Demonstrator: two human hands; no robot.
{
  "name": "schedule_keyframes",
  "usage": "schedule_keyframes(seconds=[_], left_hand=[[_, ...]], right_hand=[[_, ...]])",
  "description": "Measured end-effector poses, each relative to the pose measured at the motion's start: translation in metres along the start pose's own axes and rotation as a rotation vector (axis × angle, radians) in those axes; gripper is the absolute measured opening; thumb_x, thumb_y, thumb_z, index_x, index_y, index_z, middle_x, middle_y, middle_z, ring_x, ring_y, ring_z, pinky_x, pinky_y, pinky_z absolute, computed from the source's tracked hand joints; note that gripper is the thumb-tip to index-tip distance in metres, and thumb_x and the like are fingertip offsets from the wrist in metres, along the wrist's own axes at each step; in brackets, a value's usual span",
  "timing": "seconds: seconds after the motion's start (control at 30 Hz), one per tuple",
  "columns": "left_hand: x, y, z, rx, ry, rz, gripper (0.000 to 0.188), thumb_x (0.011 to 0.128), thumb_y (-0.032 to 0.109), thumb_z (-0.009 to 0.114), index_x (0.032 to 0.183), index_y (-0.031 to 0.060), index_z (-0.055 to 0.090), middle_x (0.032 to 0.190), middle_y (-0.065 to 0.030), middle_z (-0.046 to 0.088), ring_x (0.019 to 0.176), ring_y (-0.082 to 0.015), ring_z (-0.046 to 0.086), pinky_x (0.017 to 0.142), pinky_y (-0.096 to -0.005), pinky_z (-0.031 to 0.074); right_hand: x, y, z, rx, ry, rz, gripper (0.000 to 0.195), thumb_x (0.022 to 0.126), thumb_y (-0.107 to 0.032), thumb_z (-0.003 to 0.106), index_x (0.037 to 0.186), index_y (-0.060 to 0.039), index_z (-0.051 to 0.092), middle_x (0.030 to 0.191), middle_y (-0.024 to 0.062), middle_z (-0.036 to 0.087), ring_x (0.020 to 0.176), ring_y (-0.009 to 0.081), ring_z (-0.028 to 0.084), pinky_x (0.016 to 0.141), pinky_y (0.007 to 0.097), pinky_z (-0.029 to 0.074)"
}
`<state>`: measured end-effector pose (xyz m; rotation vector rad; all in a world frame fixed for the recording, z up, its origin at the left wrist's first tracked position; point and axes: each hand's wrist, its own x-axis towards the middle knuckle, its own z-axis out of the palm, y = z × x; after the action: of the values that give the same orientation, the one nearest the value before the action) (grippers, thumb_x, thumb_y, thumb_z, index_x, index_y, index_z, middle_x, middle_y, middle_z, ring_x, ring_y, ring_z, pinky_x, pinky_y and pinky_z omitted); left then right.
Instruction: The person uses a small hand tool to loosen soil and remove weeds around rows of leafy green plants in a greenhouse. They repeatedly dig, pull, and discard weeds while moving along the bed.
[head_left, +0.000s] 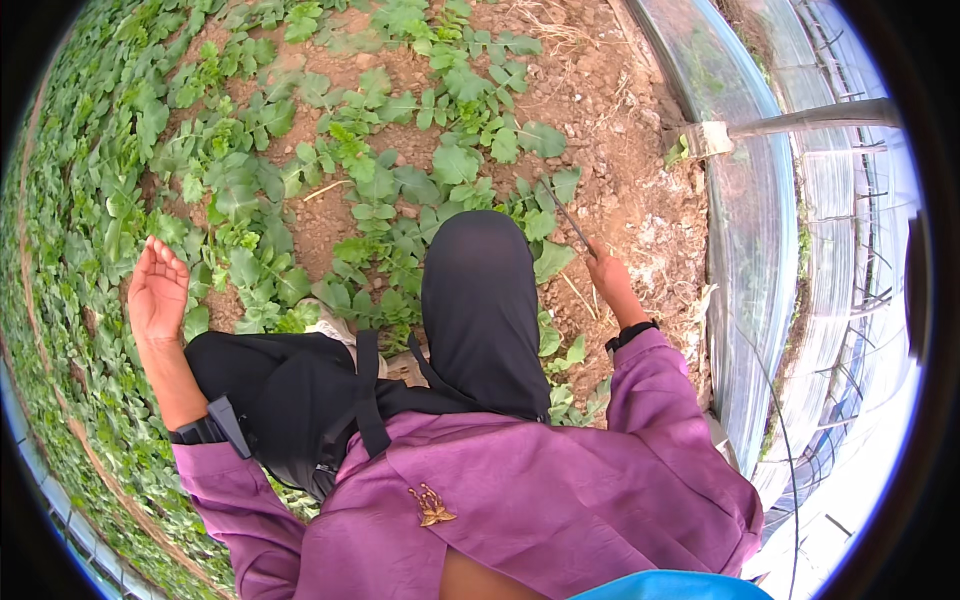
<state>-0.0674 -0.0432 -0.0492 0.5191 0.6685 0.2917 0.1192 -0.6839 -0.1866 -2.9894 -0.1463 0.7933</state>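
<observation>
My right hand (609, 276) grips a thin, dark tool (568, 216), perhaps a sickle or knife; its far end reaches among the leaves. Right beside that tool grow lobed green leafy plants (540, 225), which look like radish or a similar brassica. On the left, my left hand (159, 289) is raised palm up with the fingers slightly curled, and nothing lies in it. Leafy plants (244, 266) stand just to the right of this hand. Between the hands are my bent knees in black trousers (480, 285), low over the plant rows.
Bare reddish soil (600, 150) with dry straw runs along the right. Beyond it stands a clear plastic sheet wall (750, 225), with a wooden post (817, 118) meeting it. Dense plants (82, 225) cover the far left. A pale shoe (330, 324) rests under my left leg.
</observation>
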Motion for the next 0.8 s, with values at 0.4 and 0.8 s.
schedule_keyframes(seconds=[0.4,0.8], left_hand=[[-0.003,-0.001,0.003,-0.013,0.008,0.004,0.021,0.086,0.008,0.043,0.105,0.0028,0.051,0.094,-0.0038,0.057,0.084,-0.0151,0.054,0.074,-0.0293,0.044],[0.002,-0.005,0.014,-0.007,0.018,0.001,0.023,0.088,0.009,0.040,0.108,0.0019,0.049,0.095,-0.0047,0.057,0.086,-0.0156,0.054,0.076,-0.0291,0.042]], right_hand=[[0.040,-0.016,-0.021,-0.038,0.230,0.246,0.041,0.081,-0.032,0.043,0.121,-0.0270,0.039,0.077,0.0214,0.059,0.071,0.0358,0.058,0.061,0.0449,0.046],[0.145,-0.026,-0.058,0.090,0.272,0.104,0.040,0.082,-0.028,0.037,0.118,-0.0099,0.040,0.089,0.0262,0.056,0.083,0.0401,0.054,0.074,0.0464,0.042]])
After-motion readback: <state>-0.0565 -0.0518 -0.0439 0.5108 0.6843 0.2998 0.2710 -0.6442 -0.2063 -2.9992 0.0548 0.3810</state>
